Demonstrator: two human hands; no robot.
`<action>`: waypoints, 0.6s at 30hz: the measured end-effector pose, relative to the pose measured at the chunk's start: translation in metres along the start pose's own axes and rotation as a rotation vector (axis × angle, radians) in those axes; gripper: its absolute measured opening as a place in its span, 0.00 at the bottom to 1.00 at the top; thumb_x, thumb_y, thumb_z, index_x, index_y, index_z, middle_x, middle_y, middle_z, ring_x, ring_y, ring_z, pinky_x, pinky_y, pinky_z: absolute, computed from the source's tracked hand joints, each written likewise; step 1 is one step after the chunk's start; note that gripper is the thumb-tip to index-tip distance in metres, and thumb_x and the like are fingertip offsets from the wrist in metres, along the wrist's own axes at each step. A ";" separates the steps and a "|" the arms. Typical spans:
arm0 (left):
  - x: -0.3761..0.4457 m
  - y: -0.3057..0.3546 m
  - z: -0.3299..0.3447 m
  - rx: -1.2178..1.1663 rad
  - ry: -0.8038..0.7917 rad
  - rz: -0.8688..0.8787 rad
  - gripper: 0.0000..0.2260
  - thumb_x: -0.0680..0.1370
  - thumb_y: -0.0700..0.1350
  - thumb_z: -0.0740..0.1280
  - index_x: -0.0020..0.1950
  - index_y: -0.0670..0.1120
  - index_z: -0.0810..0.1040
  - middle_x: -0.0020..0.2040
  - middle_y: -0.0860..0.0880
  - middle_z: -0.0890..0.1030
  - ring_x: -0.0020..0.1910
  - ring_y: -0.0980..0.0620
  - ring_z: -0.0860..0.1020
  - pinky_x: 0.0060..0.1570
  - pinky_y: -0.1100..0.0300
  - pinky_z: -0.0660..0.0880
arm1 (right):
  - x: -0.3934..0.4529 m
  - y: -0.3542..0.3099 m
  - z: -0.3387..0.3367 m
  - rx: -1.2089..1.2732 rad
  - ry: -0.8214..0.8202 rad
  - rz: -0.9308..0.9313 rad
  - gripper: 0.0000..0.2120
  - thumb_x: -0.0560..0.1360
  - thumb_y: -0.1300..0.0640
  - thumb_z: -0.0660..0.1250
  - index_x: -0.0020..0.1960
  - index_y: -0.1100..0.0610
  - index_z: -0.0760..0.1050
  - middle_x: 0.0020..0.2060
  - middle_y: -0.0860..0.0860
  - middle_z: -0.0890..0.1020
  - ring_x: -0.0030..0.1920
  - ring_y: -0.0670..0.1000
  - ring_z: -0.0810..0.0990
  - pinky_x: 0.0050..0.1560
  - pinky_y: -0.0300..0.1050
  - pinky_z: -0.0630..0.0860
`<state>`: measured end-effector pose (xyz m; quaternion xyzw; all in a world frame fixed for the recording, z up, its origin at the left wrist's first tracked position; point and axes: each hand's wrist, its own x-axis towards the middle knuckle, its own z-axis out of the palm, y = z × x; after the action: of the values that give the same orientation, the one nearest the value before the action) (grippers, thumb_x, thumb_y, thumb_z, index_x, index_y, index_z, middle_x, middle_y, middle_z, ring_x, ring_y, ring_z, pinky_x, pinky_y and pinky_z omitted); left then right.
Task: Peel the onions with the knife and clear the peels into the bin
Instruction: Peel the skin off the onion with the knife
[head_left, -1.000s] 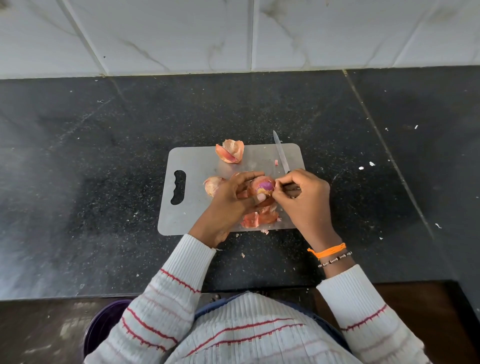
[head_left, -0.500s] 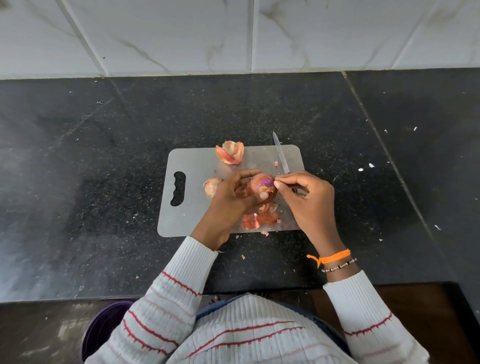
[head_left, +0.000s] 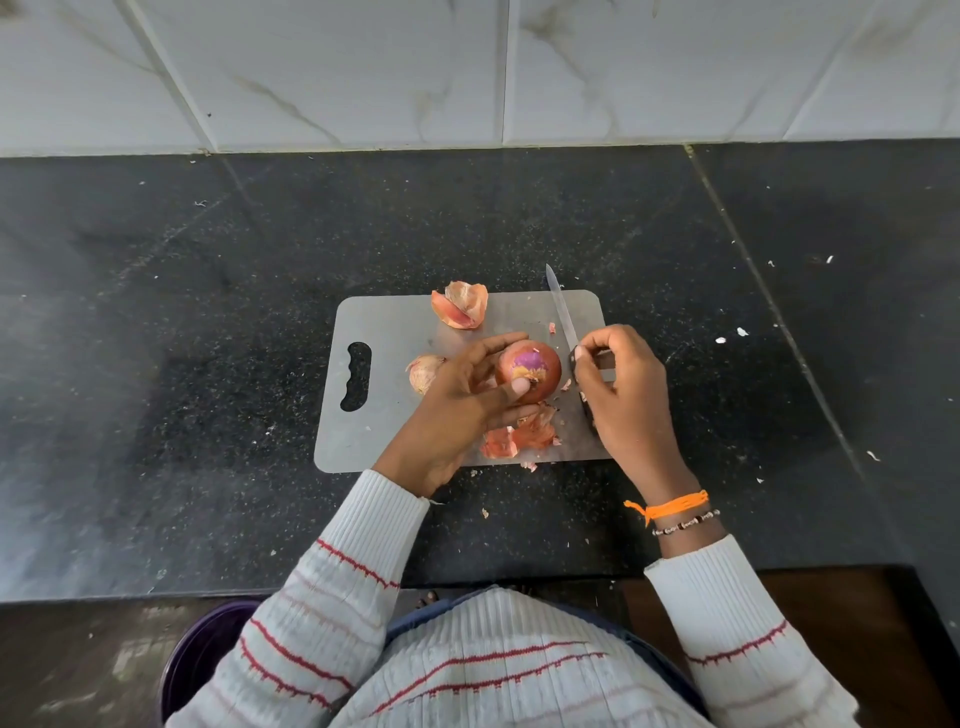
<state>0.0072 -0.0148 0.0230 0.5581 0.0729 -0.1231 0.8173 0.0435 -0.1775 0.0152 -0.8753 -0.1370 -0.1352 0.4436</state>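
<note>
Right hand (head_left: 623, 395) drawn back, knife (head_left: 562, 306), onion (head_left: 529, 370)

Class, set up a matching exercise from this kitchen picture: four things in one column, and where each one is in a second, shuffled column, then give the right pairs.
Things
1. onion
2. knife
3. bin
4. curled peel

Places
A. on the floor below the counter edge
B. held in the left hand
C. at the far edge of the cutting board
D. held in the right hand

Pairs: 1-B, 2-D, 3-A, 4-C
</note>
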 end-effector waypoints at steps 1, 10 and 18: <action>0.000 0.000 -0.001 -0.010 -0.015 -0.004 0.19 0.75 0.32 0.64 0.65 0.45 0.72 0.61 0.44 0.76 0.56 0.45 0.79 0.51 0.56 0.80 | 0.000 -0.001 -0.001 0.019 -0.006 0.013 0.04 0.77 0.62 0.62 0.44 0.58 0.72 0.41 0.51 0.76 0.40 0.48 0.74 0.40 0.41 0.74; 0.000 -0.001 0.000 0.026 -0.035 -0.002 0.17 0.75 0.33 0.65 0.61 0.49 0.75 0.62 0.41 0.75 0.54 0.47 0.79 0.51 0.56 0.80 | -0.006 -0.014 0.001 0.251 -0.041 0.048 0.06 0.72 0.61 0.72 0.48 0.59 0.79 0.43 0.47 0.82 0.46 0.42 0.81 0.44 0.36 0.79; -0.002 -0.001 0.000 0.073 -0.024 0.013 0.18 0.75 0.32 0.65 0.61 0.49 0.75 0.62 0.44 0.76 0.56 0.46 0.79 0.49 0.58 0.80 | -0.006 -0.008 0.002 0.240 -0.005 -0.030 0.03 0.71 0.67 0.70 0.45 0.62 0.80 0.41 0.49 0.81 0.46 0.39 0.80 0.42 0.32 0.78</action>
<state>0.0051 -0.0146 0.0225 0.5867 0.0547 -0.1269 0.7979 0.0356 -0.1722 0.0178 -0.8141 -0.1664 -0.1225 0.5427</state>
